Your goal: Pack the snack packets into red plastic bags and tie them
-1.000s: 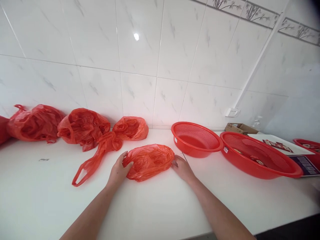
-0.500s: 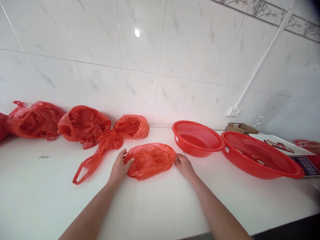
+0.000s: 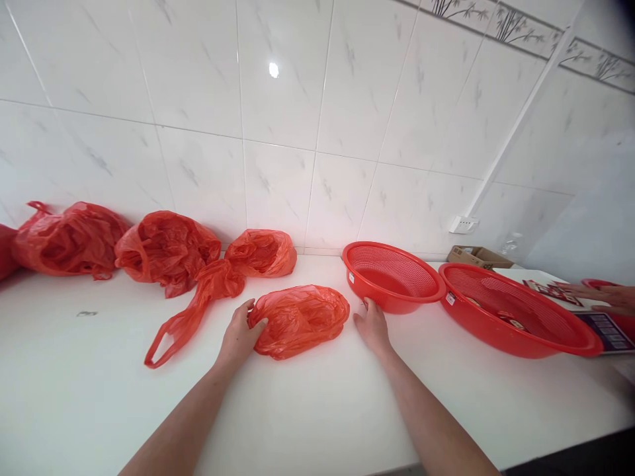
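Note:
A red plastic bag (image 3: 302, 320) lies on the white table with its mouth spread open and upward. My left hand (image 3: 239, 336) is at its left rim, thumb over the inner edge and fingers outside, pinching the film. To the right of the bag and apart from it, my right hand (image 3: 373, 328) rests low by the table with thumb and forefinger apart. Its fingertips are close to the front of a smaller red mesh basket (image 3: 387, 301); nothing shows in them, though the other fingers are partly hidden.
Several crumpled red bags (image 3: 166, 248) line the wall at left, one with a loose handle (image 3: 159, 347) trailing forward. A larger red basket (image 3: 520, 340) holds small packets. Behind it stand a cardboard box (image 3: 479, 256) and a scale (image 3: 605, 330). Another person's hand (image 3: 618, 297) reaches over red-and-white packets.
My right hand has left the bag's right edge and moved slightly right toward the smaller basket. My left hand stays at the bag. The other person's hand has come further into view.

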